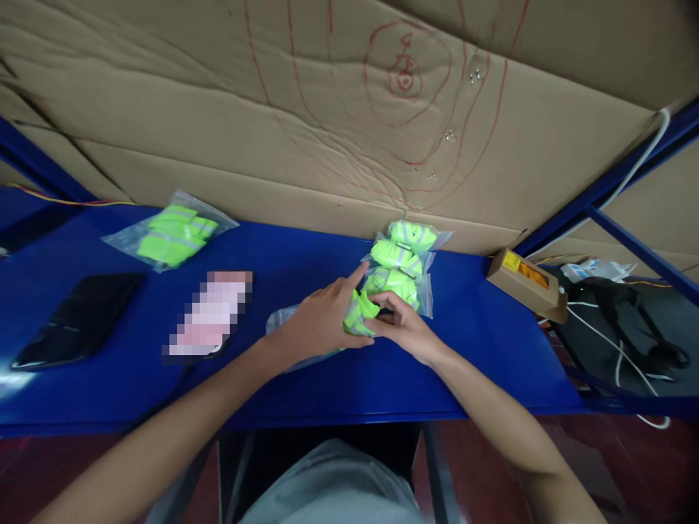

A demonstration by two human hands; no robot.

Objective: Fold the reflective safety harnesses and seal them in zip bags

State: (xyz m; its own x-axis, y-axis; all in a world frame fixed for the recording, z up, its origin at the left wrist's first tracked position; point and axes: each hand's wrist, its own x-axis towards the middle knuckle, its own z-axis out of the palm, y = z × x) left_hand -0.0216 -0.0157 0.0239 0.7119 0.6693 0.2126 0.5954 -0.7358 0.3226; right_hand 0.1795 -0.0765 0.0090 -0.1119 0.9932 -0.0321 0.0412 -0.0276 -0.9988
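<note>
A folded neon-yellow item with grey strips (360,314) is held between my two hands over the blue table. My left hand (322,316) grips its left side, with the index finger pointing up and away. On the right side, my right hand (401,324) pinches its edge with thumb and fingers. Under my left hand and wrist lies a clear plastic bag (281,318), partly hidden. Just beyond my hands, several clear bags with rolled neon-yellow items (394,256) are lined up toward the cardboard wall.
A clear bag of neon-yellow pieces (178,236) lies at the back left of the blue table (349,397). Nearer are a black pouch (79,318) and a blurred-out phone (212,313). A small cardboard box (524,280) sits at the right edge, beside cables and a blue frame.
</note>
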